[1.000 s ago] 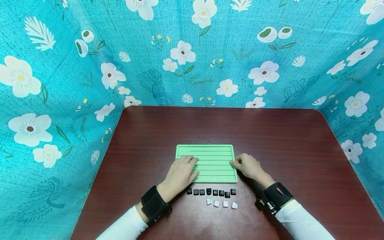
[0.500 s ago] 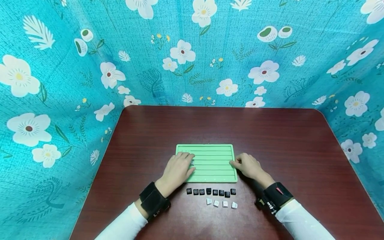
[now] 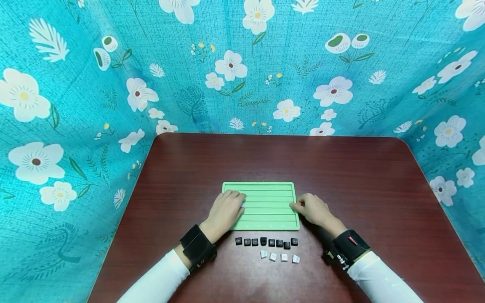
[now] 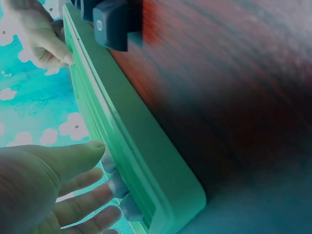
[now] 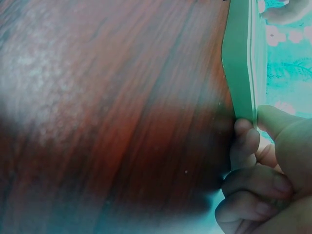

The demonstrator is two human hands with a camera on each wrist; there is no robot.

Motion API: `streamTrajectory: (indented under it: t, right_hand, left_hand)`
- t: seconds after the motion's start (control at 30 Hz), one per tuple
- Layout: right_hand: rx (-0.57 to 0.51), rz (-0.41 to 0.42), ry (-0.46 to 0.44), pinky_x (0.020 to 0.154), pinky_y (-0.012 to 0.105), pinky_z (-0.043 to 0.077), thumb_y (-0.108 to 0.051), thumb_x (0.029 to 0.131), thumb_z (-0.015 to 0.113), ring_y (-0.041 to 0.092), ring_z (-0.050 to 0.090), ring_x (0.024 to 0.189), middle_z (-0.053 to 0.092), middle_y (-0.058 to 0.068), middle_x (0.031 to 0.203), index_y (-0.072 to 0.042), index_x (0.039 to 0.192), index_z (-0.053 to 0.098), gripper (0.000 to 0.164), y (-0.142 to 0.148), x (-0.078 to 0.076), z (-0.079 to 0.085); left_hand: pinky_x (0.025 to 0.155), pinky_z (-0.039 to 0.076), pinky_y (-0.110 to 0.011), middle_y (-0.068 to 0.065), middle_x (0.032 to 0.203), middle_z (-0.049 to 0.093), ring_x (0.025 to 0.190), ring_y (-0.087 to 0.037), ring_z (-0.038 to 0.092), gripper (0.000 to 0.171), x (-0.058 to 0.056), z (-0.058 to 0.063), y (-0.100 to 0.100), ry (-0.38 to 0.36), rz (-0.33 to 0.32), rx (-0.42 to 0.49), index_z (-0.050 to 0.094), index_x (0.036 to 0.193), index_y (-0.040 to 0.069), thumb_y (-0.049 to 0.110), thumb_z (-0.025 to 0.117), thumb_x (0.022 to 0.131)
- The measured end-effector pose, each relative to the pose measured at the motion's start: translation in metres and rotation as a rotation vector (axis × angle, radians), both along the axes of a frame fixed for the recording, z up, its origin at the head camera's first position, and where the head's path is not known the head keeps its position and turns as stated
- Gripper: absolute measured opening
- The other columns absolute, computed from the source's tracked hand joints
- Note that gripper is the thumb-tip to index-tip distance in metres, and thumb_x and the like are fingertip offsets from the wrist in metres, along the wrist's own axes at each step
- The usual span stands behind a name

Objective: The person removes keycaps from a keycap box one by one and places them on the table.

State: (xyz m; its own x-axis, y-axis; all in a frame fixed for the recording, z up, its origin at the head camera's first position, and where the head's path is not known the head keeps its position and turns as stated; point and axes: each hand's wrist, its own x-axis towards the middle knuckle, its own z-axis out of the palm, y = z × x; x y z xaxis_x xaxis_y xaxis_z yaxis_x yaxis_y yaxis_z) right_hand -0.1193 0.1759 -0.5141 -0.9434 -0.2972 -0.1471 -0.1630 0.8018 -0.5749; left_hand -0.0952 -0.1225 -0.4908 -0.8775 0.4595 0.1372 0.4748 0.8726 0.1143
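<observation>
A green tray (image 3: 270,211) with ridges running across it lies on the table. My left hand (image 3: 225,209) is over its left part. In the left wrist view its thumb and a finger are at either side of a pale keycap (image 4: 108,162) on the tray, seeming to pinch it. Beside that one are darker keycaps (image 4: 130,207), partly hidden by the fingers. My right hand (image 3: 313,208) holds the tray's right edge; in the right wrist view the thumb lies over the rim and curled fingers are against the side.
A row of several black keycaps (image 3: 263,241) lies just in front of the tray. Nearer to me is a row of several white keycaps (image 3: 284,257). The dark red wooden table (image 3: 341,164) meets a blue flowered cloth (image 3: 261,63) behind and at both sides.
My left hand has shifted leftward over the tray, and its thumb has drawn up closer to the fingers. The right hand has stayed at the tray's right edge.
</observation>
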Motion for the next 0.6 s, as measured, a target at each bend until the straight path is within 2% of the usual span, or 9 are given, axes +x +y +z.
streamTrajectory:
  t: [0.2,0.47,0.6]
  right_hand:
    - [0.018,-0.010,-0.014,0.044,0.026,0.013,-0.040,0.089,0.058,0.011,0.021,0.043,0.024,-0.007,0.048,-0.016,0.053,0.037,0.047,0.0007,-0.0022,-0.0029]
    - [0.008,-0.001,-0.007,0.044,0.026,0.012,-0.039,0.089,0.059,0.011,0.021,0.043,0.025,-0.007,0.049,-0.016,0.053,0.038,0.047,0.0009,-0.0011,-0.0019]
    - [0.003,0.000,-0.003,0.044,0.026,0.013,-0.038,0.089,0.059,0.011,0.021,0.043,0.025,-0.007,0.049,-0.016,0.053,0.038,0.047,0.0005,-0.0001,0.0003]
  left_hand:
    - [0.075,0.047,-0.037,-0.003,0.100,0.067,0.093,-0.021,0.058,0.025,-0.0036,-0.0042,0.0015,-0.017,-0.001,-0.032,0.066,0.105,0.013,0.025,0.067,0.083]
    - [0.068,0.045,-0.033,0.001,0.088,0.064,0.082,-0.017,0.056,0.008,-0.0055,-0.0096,0.0038,0.025,-0.003,-0.031,0.067,0.090,0.016,0.017,0.065,0.083]
    - [0.064,0.043,-0.031,0.002,0.084,0.063,0.078,-0.016,0.055,0.007,-0.0063,-0.0108,0.0044,0.048,0.003,-0.028,0.067,0.086,0.016,0.013,0.061,0.084]
